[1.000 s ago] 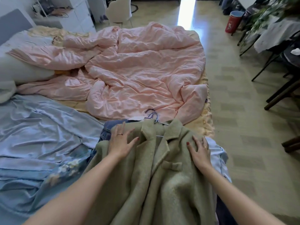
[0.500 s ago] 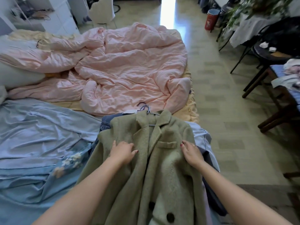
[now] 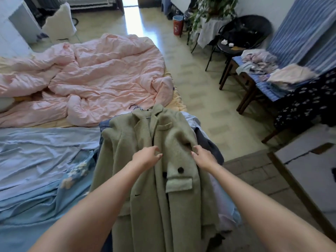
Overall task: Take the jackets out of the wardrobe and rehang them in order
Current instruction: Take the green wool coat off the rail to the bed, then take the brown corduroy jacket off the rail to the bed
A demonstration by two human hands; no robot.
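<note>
- The green coat [image 3: 154, 160] lies face up at lower centre of the frame, on top of a pile of other jackets [image 3: 207, 140] at the corner of the bed [image 3: 179, 99]; its collar points to the upper part of the frame, and a wire hanger [image 3: 138, 108] shows at the neck
- The left hand [image 3: 146, 157] rests on the coat's front at centre frame, fingers loosely bent, tips touching the fleece; whether it has pinched any cloth, I cannot tell
- The right hand [image 3: 201, 155] lies just beside the coat's right front edge, fingers curled into the fabric; it looks like a light grip on the edge, though the fingertips are partly hidden
- The step in hand, as I judge it, is settling or gathering this coat on the pile before rehanging
- To do it well: take the coat by the hanger at the top of the pile rather than by the soft front, so the shoulders stay seated; lift straight up, clear of the jackets beneath, so none drags off the bed; keep the long hem from trailing on the floor [image 3: 200, 84] at right
- The pink duvet [image 3: 101, 77] at upper left lies well apart and needs no shifting
</note>
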